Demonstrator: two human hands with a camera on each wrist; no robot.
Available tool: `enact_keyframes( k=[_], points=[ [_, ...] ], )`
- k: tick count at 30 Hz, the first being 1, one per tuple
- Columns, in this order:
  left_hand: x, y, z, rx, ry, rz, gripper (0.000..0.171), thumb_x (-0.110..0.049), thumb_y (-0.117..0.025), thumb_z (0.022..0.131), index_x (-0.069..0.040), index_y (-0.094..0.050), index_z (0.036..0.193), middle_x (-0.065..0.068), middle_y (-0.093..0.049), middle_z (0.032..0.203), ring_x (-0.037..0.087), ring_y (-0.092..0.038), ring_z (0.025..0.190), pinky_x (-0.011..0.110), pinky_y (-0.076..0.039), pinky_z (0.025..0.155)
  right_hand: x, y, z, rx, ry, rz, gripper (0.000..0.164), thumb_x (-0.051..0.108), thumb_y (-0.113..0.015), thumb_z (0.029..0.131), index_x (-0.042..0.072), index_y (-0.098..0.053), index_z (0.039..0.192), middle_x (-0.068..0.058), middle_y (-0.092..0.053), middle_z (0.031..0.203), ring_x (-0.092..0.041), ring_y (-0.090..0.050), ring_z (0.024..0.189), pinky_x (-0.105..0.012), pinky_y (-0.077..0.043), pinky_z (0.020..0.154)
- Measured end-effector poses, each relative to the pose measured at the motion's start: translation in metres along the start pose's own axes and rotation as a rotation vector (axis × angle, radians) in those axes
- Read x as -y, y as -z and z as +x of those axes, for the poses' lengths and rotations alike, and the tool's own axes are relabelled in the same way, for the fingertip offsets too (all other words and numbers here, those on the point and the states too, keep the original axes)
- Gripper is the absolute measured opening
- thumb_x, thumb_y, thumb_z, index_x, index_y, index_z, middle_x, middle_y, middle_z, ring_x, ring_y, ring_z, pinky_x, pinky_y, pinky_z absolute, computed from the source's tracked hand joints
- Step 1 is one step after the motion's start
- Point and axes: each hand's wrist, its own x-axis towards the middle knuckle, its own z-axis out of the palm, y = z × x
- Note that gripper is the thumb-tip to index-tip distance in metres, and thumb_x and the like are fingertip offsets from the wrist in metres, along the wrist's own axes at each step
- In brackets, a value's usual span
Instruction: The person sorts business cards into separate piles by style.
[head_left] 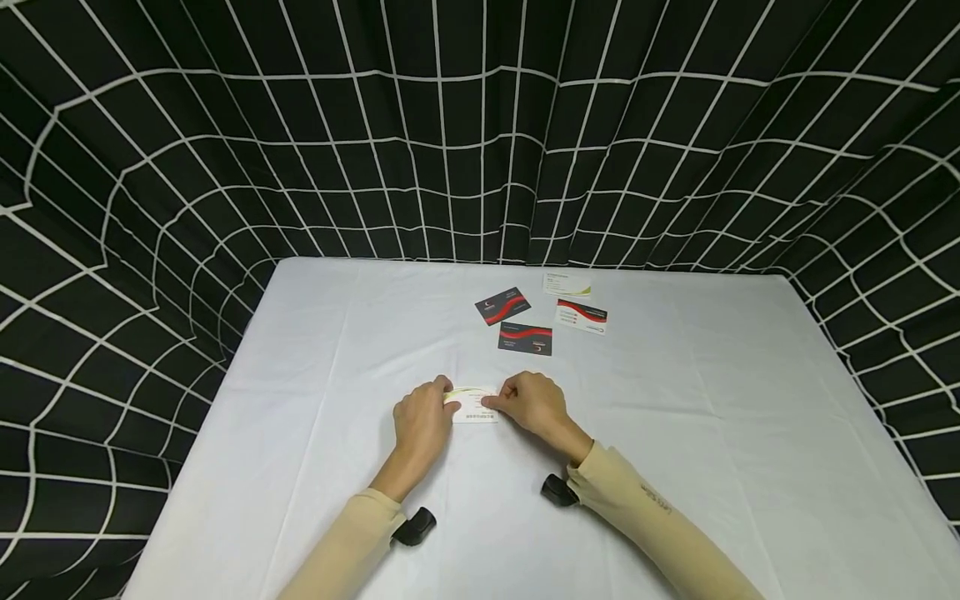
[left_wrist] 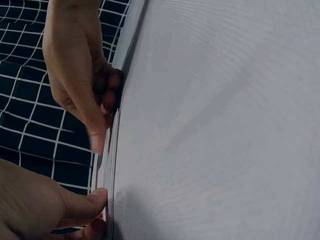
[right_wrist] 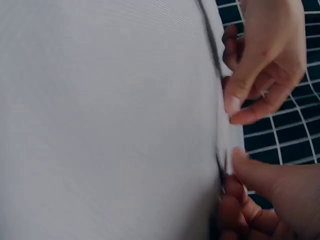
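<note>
A white business card with a yellow-green curve along its far edge lies between the two hands, low over the white tablecloth. My left hand pinches its left end between thumb and fingers. At its right end my right hand pinches it, the thumb lying on top. In the left wrist view the card is seen nearly edge-on, left hand below and right hand above. The right wrist view shows the right hand's thumb at the card's edge. Whether one card or more are held, I cannot tell.
Beyond the hands lie a dark card with a red wave, another dark card, a white card with a black-and-red band and a white card with a green corner. A black gridded curtain surrounds the table.
</note>
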Motion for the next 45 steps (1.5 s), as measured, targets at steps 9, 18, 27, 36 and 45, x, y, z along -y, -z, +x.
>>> enact_keyframes(
  k=[9,18,27,36,45],
  points=[
    [-0.004,-0.004,0.002,-0.050,-0.082,-0.135,0.011,-0.010,-0.070,0.090,-0.003,-0.071,0.098,0.000,-0.061,0.066,0.003,-0.041,0.047,0.020,-0.034,0.044,-0.053,0.068,0.066,-0.128,0.114,0.017,0.024,0.023,-0.076,0.086,0.003,-0.072,0.100,-0.008,-0.071,0.085,-0.024,-0.068,0.079,-0.039,-0.049,0.071],
    [-0.040,-0.022,-0.005,-0.012,-0.199,-0.216,0.008,-0.012,-0.068,0.090,-0.013,-0.072,0.097,-0.010,-0.058,0.066,0.000,-0.046,0.055,0.018,-0.038,0.052,-0.127,0.117,0.146,0.057,-0.013,-0.012,0.062,0.015,-0.073,0.088,-0.008,-0.045,0.139,-0.030,-0.048,0.137,-0.041,-0.044,0.127,-0.054,-0.032,0.107],
    [-0.046,-0.022,0.003,0.015,-0.207,-0.277,0.009,-0.010,-0.068,0.090,-0.010,-0.072,0.099,-0.009,-0.057,0.068,-0.001,-0.043,0.054,0.016,-0.036,0.050,-0.134,0.123,0.157,0.027,-0.072,0.019,0.055,0.015,-0.073,0.088,-0.009,-0.053,0.133,-0.030,-0.049,0.133,-0.039,-0.047,0.118,-0.051,-0.038,0.102],
    [-0.029,-0.002,0.029,0.017,-0.111,-0.361,0.026,-0.011,-0.067,0.093,-0.003,-0.065,0.117,0.003,-0.066,0.086,0.003,-0.047,0.056,0.022,-0.040,0.054,-0.088,0.093,0.111,-0.050,0.080,0.271,0.032,0.013,-0.077,0.086,-0.006,-0.069,0.110,-0.017,-0.071,0.099,-0.011,-0.056,0.076,-0.019,-0.043,0.061],
    [-0.019,-0.003,0.029,0.036,-0.086,-0.310,0.055,-0.020,-0.071,0.091,-0.006,-0.050,0.140,0.011,-0.065,0.106,0.007,-0.049,0.063,0.026,-0.041,0.061,-0.037,0.045,0.049,0.198,0.256,0.335,0.024,0.011,-0.079,0.082,-0.002,-0.073,0.102,-0.009,-0.072,0.094,-0.011,-0.059,0.078,-0.022,-0.046,0.067]
  ],
)
